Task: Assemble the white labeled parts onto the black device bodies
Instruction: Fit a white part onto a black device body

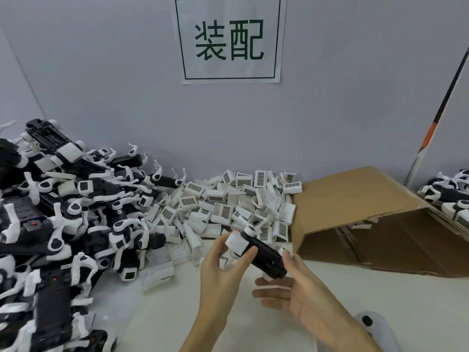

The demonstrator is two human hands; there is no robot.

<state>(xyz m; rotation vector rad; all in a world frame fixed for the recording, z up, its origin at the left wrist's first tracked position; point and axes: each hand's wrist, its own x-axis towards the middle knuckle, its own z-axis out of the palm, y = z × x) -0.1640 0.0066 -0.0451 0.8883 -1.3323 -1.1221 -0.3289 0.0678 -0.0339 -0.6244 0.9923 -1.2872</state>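
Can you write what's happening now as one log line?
left hand: holds white part | right hand: supports black body | step: fitting

Tipped cardboard box [375,207]; wall sign [229,39].
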